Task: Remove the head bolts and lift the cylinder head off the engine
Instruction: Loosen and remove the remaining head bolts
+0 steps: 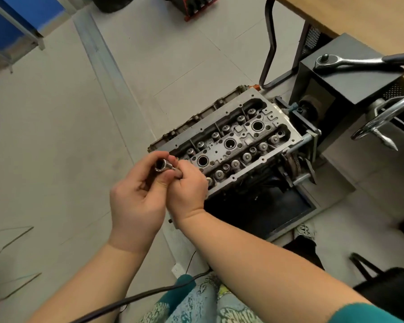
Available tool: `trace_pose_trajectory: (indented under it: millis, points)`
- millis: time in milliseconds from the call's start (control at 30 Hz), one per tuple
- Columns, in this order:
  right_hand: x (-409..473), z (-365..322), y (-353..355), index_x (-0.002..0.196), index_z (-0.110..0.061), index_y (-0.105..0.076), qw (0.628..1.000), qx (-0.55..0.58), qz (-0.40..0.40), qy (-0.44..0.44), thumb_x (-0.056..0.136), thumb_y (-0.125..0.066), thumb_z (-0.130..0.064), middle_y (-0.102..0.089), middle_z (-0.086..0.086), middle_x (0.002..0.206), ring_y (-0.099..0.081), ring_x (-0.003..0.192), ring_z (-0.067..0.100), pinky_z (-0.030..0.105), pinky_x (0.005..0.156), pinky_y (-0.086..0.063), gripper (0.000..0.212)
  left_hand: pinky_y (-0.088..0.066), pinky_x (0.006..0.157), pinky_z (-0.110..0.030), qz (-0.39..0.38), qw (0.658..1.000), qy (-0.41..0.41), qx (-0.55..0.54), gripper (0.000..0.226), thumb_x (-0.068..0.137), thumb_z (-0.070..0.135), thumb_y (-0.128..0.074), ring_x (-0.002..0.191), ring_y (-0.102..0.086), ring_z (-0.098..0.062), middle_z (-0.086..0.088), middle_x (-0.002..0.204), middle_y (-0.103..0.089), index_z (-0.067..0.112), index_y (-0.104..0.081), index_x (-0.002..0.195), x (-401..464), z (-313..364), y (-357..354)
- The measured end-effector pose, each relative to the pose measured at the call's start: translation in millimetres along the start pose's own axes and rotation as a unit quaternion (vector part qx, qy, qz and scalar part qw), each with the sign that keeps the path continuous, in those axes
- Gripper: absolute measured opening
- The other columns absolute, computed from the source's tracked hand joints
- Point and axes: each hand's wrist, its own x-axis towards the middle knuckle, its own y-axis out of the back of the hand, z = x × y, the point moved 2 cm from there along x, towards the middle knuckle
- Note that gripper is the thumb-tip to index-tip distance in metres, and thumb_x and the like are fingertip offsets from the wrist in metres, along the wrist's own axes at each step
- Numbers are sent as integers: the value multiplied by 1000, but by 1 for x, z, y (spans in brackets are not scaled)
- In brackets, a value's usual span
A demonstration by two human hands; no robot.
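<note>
Both hands meet just above the near end of the cylinder head [231, 141]; the left hand [135, 194] curls its fingers round a chrome socket [162, 164], open end facing up; the right hand [187, 183] pinches the shaft joined to that socket; the cylinder head sits on the engine [254, 180], clamped in a grey stand [336, 89]; a ratchet [359, 61] lies on top of the stand, well apart from the hands.
</note>
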Motion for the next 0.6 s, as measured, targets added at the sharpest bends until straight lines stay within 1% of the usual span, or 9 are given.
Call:
trace_pose_trajectory:
  millis: [67, 167, 267, 300, 333, 400, 433, 500, 600]
  points:
    - [7, 6, 8, 67, -17, -65, 996, -6, -67, 61, 90, -45, -45, -59, -3, 61, -56, 62, 24, 38, 55, -45, 41, -54, 91, -20, 20, 1000, 8, -7, 33, 88, 25, -77, 102, -74, -11, 11, 107, -78, 47, -73, 112, -1, 3, -3]
    - [31, 11, 23, 53, -24, -48, 955, 55, -286, 62, 79, -47, -47, -46, -10, 50, -50, 53, 21, 36, 54, -43, 34, -57, 88, -21, 40, 998, 32, -30, 28, 82, 29, -85, 98, -77, -15, 6, 103, -80, 40, -75, 106, -7, 5, -3]
    - [63, 7, 16, 52, -18, -54, 807, -10, -589, 38, 78, -65, -39, -47, -9, 49, -44, 50, 14, 28, 52, -39, 34, -55, 75, -14, 71, 995, 62, 16, 30, 74, 52, -88, 85, -74, -6, 10, 92, -78, 37, -72, 94, -8, 9, 4]
    - [73, 4, 13, 60, -8, -60, 749, -30, -662, 22, 80, -69, -33, -49, -3, 54, -46, 53, 17, 25, 52, -40, 33, -53, 70, -13, 71, 994, 67, 46, 32, 72, 56, -87, 80, -71, -2, 13, 89, -76, 38, -71, 93, -4, 10, 6]
    - [81, 1, 10, 71, 6, -61, 704, -37, -710, 4, 82, -71, -28, -51, 7, 60, -47, 57, 23, 23, 53, -43, 37, -53, 70, -14, 52, 994, 75, 61, 31, 74, 55, -85, 79, -69, -1, 13, 89, -74, 37, -70, 94, 2, 10, 9]
    - [91, 1, 10, 86, 16, -56, 660, -10, -751, -18, 86, -72, -23, -53, 16, 72, -49, 65, 29, 25, 58, -48, 42, -59, 83, -28, -54, 994, 72, 56, 23, 87, 39, -79, 96, -71, -10, 8, 103, -75, 35, -71, 107, 14, 10, 11]
    - [92, 3, 12, 91, 13, -57, 664, 12, -748, -25, 86, -73, -23, -55, 17, 76, -52, 68, 30, 27, 61, -50, 40, -58, 94, -35, -135, 988, 66, 33, 27, 93, 28, -73, 110, -70, -15, 4, 116, -74, 30, -70, 120, 18, 10, 12]
    - [84, 11, 22, 94, -16, -71, 717, 48, -695, -39, 83, -78, -29, -67, 3, 82, -67, 80, 19, 28, 71, -56, 18, -52, 106, -32, -269, 959, 79, -53, 42, 99, 17, -61, 133, -60, -21, -1, 139, -67, 21, -63, 141, 19, 9, 16]
    - [49, 25, 41, 96, -56, -69, 878, 81, -471, -37, 78, -80, -48, -74, -22, 96, -71, 94, -2, 22, 80, -55, 23, -48, 108, -24, -312, 944, 82, -67, 41, 103, 21, -55, 136, -58, -20, -1, 140, -68, 16, -61, 144, 21, 8, 20]
